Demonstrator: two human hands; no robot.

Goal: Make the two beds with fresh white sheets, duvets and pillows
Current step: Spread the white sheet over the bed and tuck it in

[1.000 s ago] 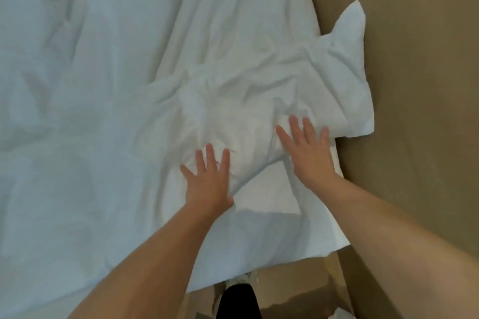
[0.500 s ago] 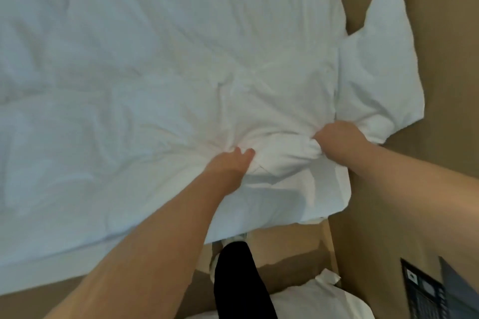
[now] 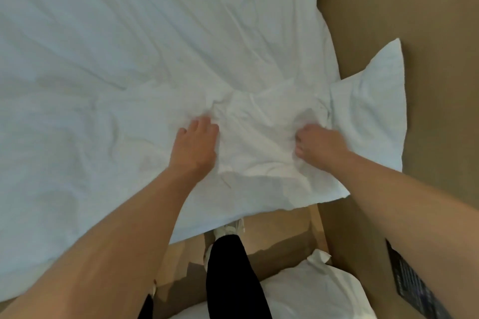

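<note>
a: what have your hands got?
b: your left hand (image 3: 197,145) is curled, fingers dug into a bunch of the sheet (image 3: 129,59); your right hand (image 3: 320,146) is fisted on another bunch beside it.
a: and the sheet?
b: creased across the bed, running up and left; its loose corner points up-right over the brown surface (image 3: 440,59); your trouser leg (image 3: 233,267) and white bedding (image 3: 311,292) sit below.

Sheet (image 3: 129,59) fills our left and centre, its corner jutting right over the floor (image 3: 427,8); down near us, a pillow (image 3: 311,292) sits just right of our leg (image 3: 228,267).
</note>
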